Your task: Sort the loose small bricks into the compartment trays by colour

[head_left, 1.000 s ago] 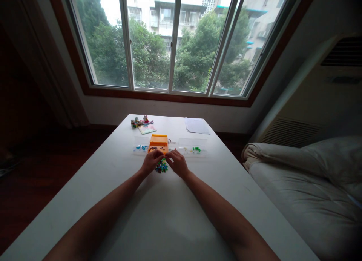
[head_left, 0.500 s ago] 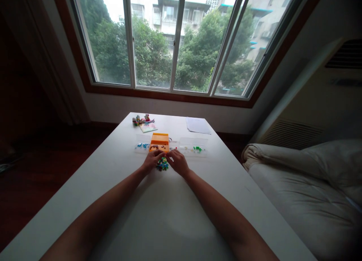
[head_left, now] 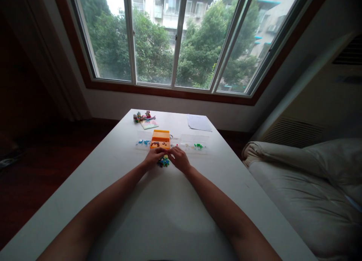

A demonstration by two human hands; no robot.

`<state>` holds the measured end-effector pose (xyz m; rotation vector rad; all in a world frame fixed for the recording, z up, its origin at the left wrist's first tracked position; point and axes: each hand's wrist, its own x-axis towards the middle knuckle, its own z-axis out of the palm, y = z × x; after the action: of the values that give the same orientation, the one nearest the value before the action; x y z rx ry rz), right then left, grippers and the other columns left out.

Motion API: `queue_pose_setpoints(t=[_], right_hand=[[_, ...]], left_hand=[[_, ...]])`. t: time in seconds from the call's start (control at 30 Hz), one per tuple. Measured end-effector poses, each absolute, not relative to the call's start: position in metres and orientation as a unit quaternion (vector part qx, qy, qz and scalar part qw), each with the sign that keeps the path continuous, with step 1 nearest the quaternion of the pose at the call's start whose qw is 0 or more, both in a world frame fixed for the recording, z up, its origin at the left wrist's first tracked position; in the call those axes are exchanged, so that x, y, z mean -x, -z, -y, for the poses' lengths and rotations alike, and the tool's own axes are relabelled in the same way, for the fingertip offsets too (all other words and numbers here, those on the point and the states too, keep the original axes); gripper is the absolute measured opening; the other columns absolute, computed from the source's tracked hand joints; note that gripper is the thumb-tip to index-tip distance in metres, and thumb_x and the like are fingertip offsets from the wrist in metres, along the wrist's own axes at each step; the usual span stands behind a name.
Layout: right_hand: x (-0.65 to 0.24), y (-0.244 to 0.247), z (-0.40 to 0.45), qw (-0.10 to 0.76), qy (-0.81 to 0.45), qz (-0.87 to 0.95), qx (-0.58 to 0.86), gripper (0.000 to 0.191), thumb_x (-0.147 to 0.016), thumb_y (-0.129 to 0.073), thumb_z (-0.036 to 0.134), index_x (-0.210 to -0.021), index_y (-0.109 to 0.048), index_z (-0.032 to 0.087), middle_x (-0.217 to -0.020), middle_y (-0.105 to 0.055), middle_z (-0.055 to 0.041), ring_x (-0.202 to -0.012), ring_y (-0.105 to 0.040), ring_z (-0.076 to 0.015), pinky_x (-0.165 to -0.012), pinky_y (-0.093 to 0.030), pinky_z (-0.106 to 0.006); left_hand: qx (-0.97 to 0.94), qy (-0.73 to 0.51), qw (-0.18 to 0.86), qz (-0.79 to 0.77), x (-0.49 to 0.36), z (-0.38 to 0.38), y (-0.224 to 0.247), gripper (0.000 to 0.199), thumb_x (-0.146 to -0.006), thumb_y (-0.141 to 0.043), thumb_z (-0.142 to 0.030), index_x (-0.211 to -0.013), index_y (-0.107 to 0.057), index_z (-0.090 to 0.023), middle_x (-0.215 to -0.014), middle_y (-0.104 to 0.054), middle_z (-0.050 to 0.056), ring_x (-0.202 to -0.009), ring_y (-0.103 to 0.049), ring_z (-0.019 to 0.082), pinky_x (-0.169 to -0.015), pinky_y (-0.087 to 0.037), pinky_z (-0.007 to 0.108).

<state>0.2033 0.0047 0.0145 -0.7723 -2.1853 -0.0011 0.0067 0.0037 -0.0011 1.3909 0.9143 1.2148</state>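
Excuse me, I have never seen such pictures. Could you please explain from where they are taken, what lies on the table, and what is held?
There is no machine here: you see a person's bare left hand and right hand. The camera is worn on the head, looking forward and down.

On the white table stands an open orange box with dark pieces. Clear boxes beside it hold blue pieces and green pieces. A mixed pile lies by the hands. Farther off are figures, a card and paper.

The fingers of both hands come together; anything between them is too small to tell.
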Motion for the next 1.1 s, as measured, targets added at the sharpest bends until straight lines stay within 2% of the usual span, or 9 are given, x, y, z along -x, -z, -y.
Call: queue_pose_setpoints(t=[0.17, 0.3, 0.4, 0.63, 0.87, 1.1], right_hand=[[-0.217, -0.014, -0.015, 0.461, -0.017, 0.816, 0.349, 0.013, -0.1, -0.054, 0.023, -0.093, -0.065, 0.022, -0.087, -0.066, -0.0054, -0.087, -0.059, -0.0208, -0.081, -0.047, -0.034], [-0.247, -0.008, -0.037, 0.527, 0.0, 0.725, 0.444, 0.014, -0.097, -0.054, 0.025, -0.093, -0.066, 0.02, -0.089, -0.067, -0.0067, -0.087, -0.059, -0.0221, -0.083, -0.046, -0.035], [-0.272, 0.001, -0.055, 0.523, 0.012, 0.677, 0.518, 0.018, -0.094, -0.055, 0.029, -0.095, -0.069, 0.018, -0.088, -0.068, -0.0081, -0.086, -0.059, -0.0235, -0.087, -0.046, -0.038], [-0.285, 0.014, -0.069, 0.549, -0.041, 0.621, 0.558, 0.026, -0.091, -0.05, 0.032, -0.097, -0.07, 0.017, -0.092, -0.071, -0.009, -0.084, -0.062, -0.023, -0.084, -0.048, -0.036], [-0.256, 0.01, -0.053, 0.509, -0.061, 0.695, 0.503, 0.022, -0.09, -0.051, 0.028, -0.094, -0.07, 0.019, -0.09, -0.071, -0.0071, -0.082, -0.061, -0.0217, -0.08, -0.049, -0.034], [-0.248, 0.008, -0.045, 0.477, -0.078, 0.733, 0.479, 0.019, -0.089, -0.053, 0.023, -0.095, -0.071, 0.019, -0.087, -0.07, -0.006, -0.079, -0.061, -0.0204, -0.078, -0.049, -0.033]], left_hand=[[-0.65, -0.468, 0.403, -0.443, 0.007, -0.011, -0.003, 0.031, -0.083, -0.069, -0.04, -0.101, -0.076, -0.016, -0.102, -0.076, 0.009, -0.092, -0.069, 0.022, -0.086, -0.053, 0.034], [-0.737, -0.364, 0.242, -0.515, 0.031, -0.018, -0.006, 0.025, -0.086, -0.061, -0.036, -0.097, -0.078, -0.019, -0.098, -0.075, 0.007, -0.087, -0.067, 0.021, -0.08, -0.051, 0.032], [-0.792, -0.291, 0.18, -0.505, 0.049, -0.02, -0.008, 0.025, -0.087, -0.059, -0.033, -0.095, -0.079, -0.02, -0.094, -0.074, 0.006, -0.082, -0.064, 0.02, -0.076, -0.049, 0.03], [-0.833, -0.217, 0.245, -0.446, 0.074, -0.028, -0.013, 0.028, -0.084, -0.061, -0.035, -0.1, -0.078, -0.02, -0.092, -0.073, 0.005, -0.08, -0.062, 0.018, -0.072, -0.046, 0.026], [-0.839, -0.185, 0.295, -0.419, 0.08, -0.031, -0.014, 0.027, -0.079, -0.063, -0.034, -0.097, -0.077, -0.019, -0.089, -0.071, 0.004, -0.078, -0.061, 0.016, -0.07, -0.046, 0.024], [-0.825, -0.205, 0.298, -0.435, 0.082, -0.027, -0.018, 0.028, -0.076, -0.064, -0.034, -0.095, -0.079, -0.021, -0.079, -0.067, 0.002, -0.071, -0.059, 0.016, -0.065, -0.044, 0.024]])
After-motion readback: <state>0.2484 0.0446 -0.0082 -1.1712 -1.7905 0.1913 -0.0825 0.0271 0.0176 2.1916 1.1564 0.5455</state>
